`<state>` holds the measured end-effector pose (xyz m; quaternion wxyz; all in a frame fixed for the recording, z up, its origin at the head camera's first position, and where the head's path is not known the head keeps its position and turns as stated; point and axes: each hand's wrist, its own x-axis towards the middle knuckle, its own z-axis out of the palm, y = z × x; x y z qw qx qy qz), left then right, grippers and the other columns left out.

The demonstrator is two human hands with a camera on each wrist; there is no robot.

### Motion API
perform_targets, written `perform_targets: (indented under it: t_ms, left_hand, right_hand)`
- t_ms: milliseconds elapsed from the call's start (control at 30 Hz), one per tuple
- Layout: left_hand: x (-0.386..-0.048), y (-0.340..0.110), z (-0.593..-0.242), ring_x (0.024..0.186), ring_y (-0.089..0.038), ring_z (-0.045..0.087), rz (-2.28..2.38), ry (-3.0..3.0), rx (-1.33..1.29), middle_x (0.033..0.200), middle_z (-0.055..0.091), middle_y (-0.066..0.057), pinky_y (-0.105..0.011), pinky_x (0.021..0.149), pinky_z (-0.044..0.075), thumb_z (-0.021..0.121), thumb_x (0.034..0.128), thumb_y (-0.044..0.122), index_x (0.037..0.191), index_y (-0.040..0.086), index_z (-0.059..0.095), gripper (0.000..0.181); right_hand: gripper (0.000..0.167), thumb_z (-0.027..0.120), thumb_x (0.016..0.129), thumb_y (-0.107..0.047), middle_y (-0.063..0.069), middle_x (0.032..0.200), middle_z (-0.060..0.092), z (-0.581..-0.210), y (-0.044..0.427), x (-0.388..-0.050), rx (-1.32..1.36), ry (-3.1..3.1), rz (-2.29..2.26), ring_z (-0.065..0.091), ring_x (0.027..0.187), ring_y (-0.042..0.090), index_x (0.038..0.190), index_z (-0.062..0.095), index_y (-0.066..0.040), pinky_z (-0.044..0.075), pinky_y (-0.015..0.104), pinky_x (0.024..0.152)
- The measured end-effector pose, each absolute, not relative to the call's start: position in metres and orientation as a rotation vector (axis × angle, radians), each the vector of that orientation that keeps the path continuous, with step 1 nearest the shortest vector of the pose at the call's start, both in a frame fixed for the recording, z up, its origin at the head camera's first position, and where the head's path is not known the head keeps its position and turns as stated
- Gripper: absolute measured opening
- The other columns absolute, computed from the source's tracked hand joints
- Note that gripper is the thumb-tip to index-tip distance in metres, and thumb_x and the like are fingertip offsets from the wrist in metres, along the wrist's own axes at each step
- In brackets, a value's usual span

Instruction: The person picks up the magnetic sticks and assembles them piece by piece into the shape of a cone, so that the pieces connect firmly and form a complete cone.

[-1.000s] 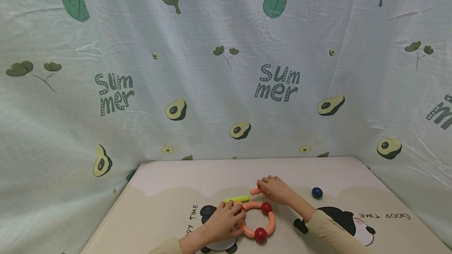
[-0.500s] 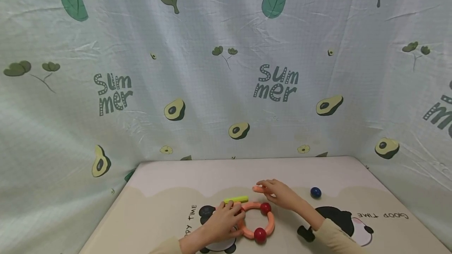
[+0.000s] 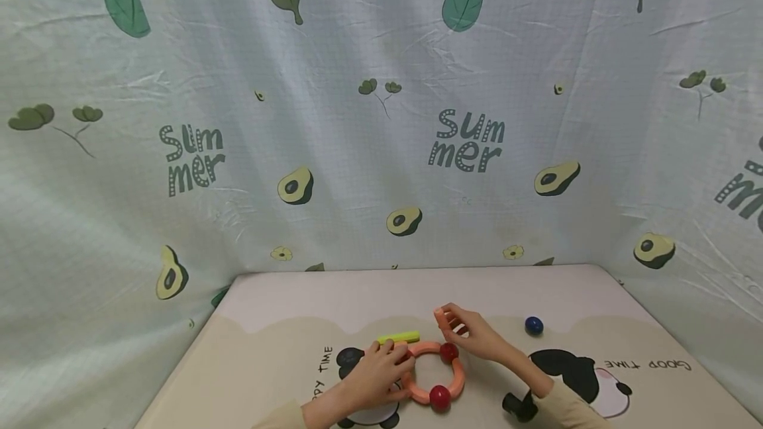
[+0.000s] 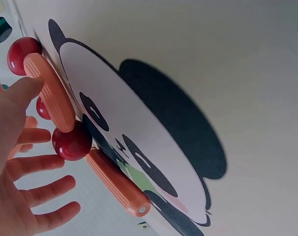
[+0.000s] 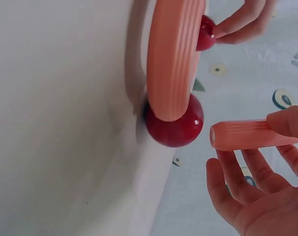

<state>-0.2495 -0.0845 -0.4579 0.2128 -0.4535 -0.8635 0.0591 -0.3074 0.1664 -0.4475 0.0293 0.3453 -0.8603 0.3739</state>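
Over the panda-printed tabletop [image 3: 280,356] we are holding our left hand [image 3: 379,373] back uppermost, its fingers loosely spread and its thumb touching a coral-and-red ring [image 3: 457,379] that is lying flat. Our right hand [image 3: 477,335], slanting in from the near right side, is pinching a ribbed coral rod [image 5: 242,135] between thumb and fingers; we are holding this rod tilted, near the ring's far-right red ball [image 3: 449,352].

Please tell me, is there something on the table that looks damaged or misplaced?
Nothing looks damaged or spilled. Only the blue ball stands out: it lies alone, apart from the coral-and-red ring.
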Motion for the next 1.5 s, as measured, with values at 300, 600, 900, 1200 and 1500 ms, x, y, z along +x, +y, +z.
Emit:
perform_targets:
  t_ms: [300, 600, 900, 1200, 1500]
  left_hand:
    - [-0.248, -0.084, -0.459, 0.081, -0.01, 0.042, 0.168, -2.392, -1.25, 0.095, 0.046, 0.007, -0.025, 0.065, 0.033, 0.057, 0.0796, 0.05, 0.103, 0.023, 0.054, 0.036]
    - [-0.248, -0.084, -0.459, 0.08, -0.01, 0.041, 0.143, -2.396, -1.244, 0.095, 0.046, 0.007, -0.024, 0.065, 0.031, 0.057, 0.0799, 0.05, 0.1, 0.022, 0.054, 0.034]
    - [-0.249, -0.085, -0.456, 0.081, -0.009, 0.043, 0.083, -2.428, -1.262, 0.097, 0.049, 0.008, -0.024, 0.065, 0.031, 0.056, 0.0818, 0.046, 0.101, 0.022, 0.056, 0.03]
    - [-0.254, -0.089, -0.453, 0.082, -0.009, 0.045, 0.015, -2.429, -1.262, 0.102, 0.055, 0.007, -0.021, 0.063, 0.029, 0.056, 0.0846, 0.034, 0.102, 0.022, 0.058, 0.022]
    - [-0.261, -0.092, -0.451, 0.084, -0.009, 0.046, -0.061, -2.515, -1.266, 0.098, 0.056, 0.006, -0.021, 0.066, 0.034, 0.056, 0.0858, 0.029, 0.106, 0.02, 0.058, 0.022]
  right_hand:
    - [0.032, 0.051, 0.09, -0.019, 0.014, 0.102, 0.06, -0.448, 0.17, -0.305, 1.085, -2.608, 1.372, 0.06, 0.087, 0.014, 0.117, 0.044, -0.005, 0.048, 0.021, 0.072]
    - [0.029, 0.051, 0.09, -0.02, 0.015, 0.103, 0.06, -0.45, 0.174, -0.303, 1.049, -2.674, 1.376, 0.06, 0.091, 0.017, 0.115, 0.044, -0.007, 0.049, 0.024, 0.071]
    - [0.03, 0.049, 0.091, -0.02, 0.017, 0.104, 0.059, -0.45, 0.175, -0.302, 1.058, -2.688, 1.4, 0.06, 0.092, 0.019, 0.116, 0.042, -0.005, 0.048, 0.024, 0.071]
    - [0.031, 0.044, 0.093, -0.016, 0.02, 0.107, 0.056, -0.45, 0.175, -0.303, 0.96, -2.746, 1.529, 0.057, 0.097, 0.032, 0.121, 0.039, -0.002, 0.051, 0.032, 0.071]
    - [0.029, 0.044, 0.093, -0.013, 0.024, 0.109, 0.055, -0.45, 0.176, -0.302, 0.976, -2.71, 1.554, 0.057, 0.097, 0.034, 0.119, 0.039, -0.001, 0.052, 0.032, 0.07]
